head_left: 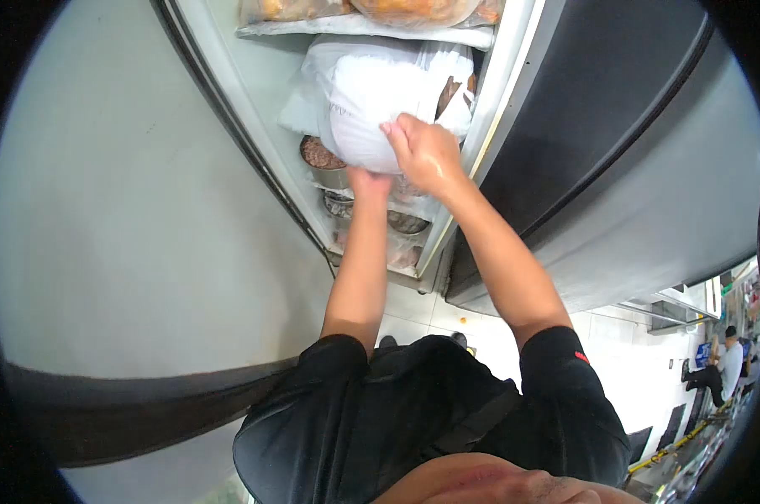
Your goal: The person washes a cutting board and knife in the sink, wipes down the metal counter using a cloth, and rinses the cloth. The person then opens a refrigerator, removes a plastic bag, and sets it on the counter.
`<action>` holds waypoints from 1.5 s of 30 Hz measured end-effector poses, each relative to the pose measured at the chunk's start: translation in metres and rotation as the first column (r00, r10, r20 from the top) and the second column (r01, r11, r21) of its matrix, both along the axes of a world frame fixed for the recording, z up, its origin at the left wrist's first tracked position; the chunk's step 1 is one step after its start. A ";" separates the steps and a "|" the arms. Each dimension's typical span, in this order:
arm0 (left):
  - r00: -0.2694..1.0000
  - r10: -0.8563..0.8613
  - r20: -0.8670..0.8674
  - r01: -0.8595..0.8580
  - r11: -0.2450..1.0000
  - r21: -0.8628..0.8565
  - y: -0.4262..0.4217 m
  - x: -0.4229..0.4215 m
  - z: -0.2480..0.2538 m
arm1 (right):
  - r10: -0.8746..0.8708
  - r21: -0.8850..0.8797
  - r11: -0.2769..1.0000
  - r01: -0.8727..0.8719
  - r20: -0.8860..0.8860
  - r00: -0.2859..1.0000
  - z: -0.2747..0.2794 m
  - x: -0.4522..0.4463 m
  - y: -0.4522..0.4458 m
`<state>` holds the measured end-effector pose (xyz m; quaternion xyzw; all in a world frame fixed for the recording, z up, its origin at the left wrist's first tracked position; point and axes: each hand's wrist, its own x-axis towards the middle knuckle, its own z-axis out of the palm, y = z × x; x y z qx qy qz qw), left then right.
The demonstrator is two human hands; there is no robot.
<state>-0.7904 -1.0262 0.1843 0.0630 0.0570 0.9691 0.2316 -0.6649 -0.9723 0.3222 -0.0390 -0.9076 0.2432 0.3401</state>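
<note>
A bulky white plastic bag [371, 105] is at an upper shelf of an open upright fridge or freezer. My right hand [428, 153] is closed on the front right of the bag, thumb up against the plastic. Under the bag's lower edge is my left hand [370, 181], palm side up against it and its fingers hidden behind the plastic. What the bag contains cannot be seen. Just below and left of it stands a round metal container [325, 164] with brownish, minced-looking food.
Above is a frosty shelf [371, 30] with bagged orange food. Lower shelves hold more containers and bags. An open grey door [128, 202] flanks me on the left; another dark-edged door [598, 143] is on the right. A person [727, 370] sits far off at right.
</note>
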 end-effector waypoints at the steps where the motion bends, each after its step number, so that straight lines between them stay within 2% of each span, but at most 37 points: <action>1: 1.000 -0.004 0.003 0.004 1.000 0.002 -0.003 0.001 -0.003 | 0.013 -0.007 1.000 -0.013 0.052 0.999 0.002 0.009 -0.002; 3: 0.997 -0.014 0.081 0.022 0.996 -0.092 -0.008 0.005 -0.007 | 0.025 -0.022 0.999 -0.023 0.107 0.994 0.003 0.019 0.000; 5: 0.994 -0.032 0.100 0.036 0.998 -0.044 -0.011 0.009 -0.003 | 0.127 -0.060 0.991 -0.122 0.087 0.988 0.005 0.019 0.007; 6: 0.995 0.014 0.100 -0.002 0.993 -0.114 -0.010 0.010 0.001 | 0.132 -0.061 0.990 -0.127 0.084 0.988 0.008 0.014 0.013; 8: 0.991 0.071 0.112 -0.050 0.981 -0.185 -0.008 0.013 0.006 | 0.024 0.023 0.999 -0.026 0.094 0.995 0.016 0.004 0.024; 9: 0.990 0.099 0.100 -0.071 0.965 -0.252 -0.008 0.015 0.011 | -0.023 -0.001 1.000 0.023 0.071 0.997 0.030 0.000 0.027; 11: 0.986 0.142 0.084 -0.109 0.944 -0.312 -0.006 0.010 0.014 | -0.151 0.310 0.915 0.259 -0.333 0.931 0.030 -0.027 0.050; 13: 0.989 0.105 0.101 -0.076 0.964 -0.257 -0.009 0.007 0.016 | -0.353 0.316 0.822 0.474 -0.372 0.859 0.029 -0.062 0.065; 14: 0.981 0.167 0.098 -0.134 0.951 -0.277 -0.008 0.007 0.020 | -0.345 0.311 0.831 0.462 -0.363 0.866 0.030 -0.080 0.071; 15: 0.980 0.174 0.101 -0.139 0.948 -0.285 -0.010 0.011 0.024 | -0.472 0.246 0.842 0.480 -0.094 0.877 0.032 -0.095 0.079; 16: 0.978 0.201 0.048 -0.178 0.936 -0.304 -0.010 0.014 0.030 | -0.547 0.187 0.835 0.517 0.179 0.818 0.038 -0.105 0.085; 17: 0.974 0.228 -0.002 -0.217 0.922 -0.319 -0.012 0.018 0.036 | -0.545 0.183 0.836 0.517 0.178 0.819 0.041 -0.110 0.090; 19: 0.971 0.240 0.005 -0.228 0.928 -0.295 -0.024 0.035 0.039 | -0.502 0.080 0.864 0.496 0.203 0.841 0.051 -0.106 0.089; 20: 0.971 0.236 0.021 -0.217 0.922 -0.320 -0.029 0.045 0.035 | -0.489 0.066 0.866 0.495 0.311 0.815 0.058 -0.103 0.087; 21: 0.972 0.232 0.034 -0.207 0.919 -0.335 -0.030 0.049 0.034 | -0.488 0.073 0.868 0.492 0.310 0.816 0.060 -0.101 0.086; 22: 0.972 0.233 0.038 -0.208 0.922 -0.328 -0.037 0.039 0.010 | -0.476 0.075 0.875 0.479 0.319 0.819 0.061 -0.098 0.085; 23: 0.988 -0.012 -0.151 0.008 1.000 -0.023 -0.049 0.021 -0.037 | -0.465 0.078 0.881 0.467 0.328 0.822 0.062 -0.093 0.084; 24: 0.899 -0.181 -0.399 0.288 0.931 0.226 -0.055 0.011 -0.062 | -0.468 0.086 0.880 0.467 0.324 0.822 0.061 -0.089 0.082; 25: 0.898 -0.179 -0.402 0.289 0.929 0.231 -0.052 0.009 -0.050 | -0.456 0.066 0.886 0.458 0.297 0.839 0.059 -0.086 0.079; 26: 0.995 0.013 -0.099 -0.027 0.988 -0.149 -0.049 0.003 -0.035 | -0.442 0.045 0.893 0.448 0.273 0.854 0.055 -0.083 0.075; 27: 0.942 0.320 0.101 -0.206 0.789 -0.578 -0.051 0.001 -0.029 | -0.442 0.040 0.892 0.450 0.278 0.853 0.047 -0.080 0.071; 28: 0.945 0.315 0.088 -0.208 0.788 -0.579 -0.055 -0.004 -0.025 | -0.433 0.122 0.901 0.415 0.272 0.860 0.043 -0.080 0.068; 29: 0.990 0.139 0.014 -0.123 0.913 -0.389 -0.056 -0.010 -0.013 | -0.431 0.202 0.899 0.387 0.259 0.865 0.044 -0.079 0.069; 30: 0.996 -0.028 -0.085 0.011 0.981 -0.193 -0.057 -0.014 -0.012 | -0.420 0.176 0.906 0.384 0.277 0.864 0.046 -0.075 0.061; 31: 0.995 -0.041 -0.086 0.024 0.981 -0.192 -0.060 -0.011 -0.015 | -0.432 0.176 0.901 0.396 0.276 0.859 0.045 -0.071 0.055; 33: 0.983 -0.130 -0.127 0.125 0.991 -0.049 -0.064 -0.011 -0.025 | -0.395 0.062 0.917 0.393 0.252 0.883 0.042 -0.070 0.049; 36: 0.997 -0.018 -0.072 0.012 0.996 -0.087 -0.065 -0.015 -0.059 | -0.380 0.097 0.925 0.367 0.196 0.904 0.038 -0.064 0.041; 37: 0.999 -0.003 -0.048 -0.002 0.995 -0.101 -0.065 -0.011 -0.064 | -0.358 0.131 0.932 0.339 0.162 0.920 0.035 -0.060 0.036; 38: 0.999 0.009 -0.031 -0.012 0.993 -0.117 -0.067 -0.006 -0.069 | -0.352 0.194 0.920 0.342 0.022 0.936 0.027 -0.060 0.032; 42: 0.998 0.024 0.052 -0.012 0.978 -0.209 -0.075 0.024 -0.100 | -0.279 0.185 0.940 0.288 -0.075 0.957 0.009 -0.050 0.006; 44: 0.994 0.031 0.101 -0.004 0.965 -0.261 -0.083 0.044 -0.117 | -0.162 -0.109 0.982 0.157 -0.043 0.986 0.011 -0.030 -0.012; 45: 0.992 0.032 0.124 0.006 0.954 -0.301 -0.090 0.055 -0.130 | -0.174 -0.111 0.979 0.169 -0.036 0.984 0.009 -0.014 -0.017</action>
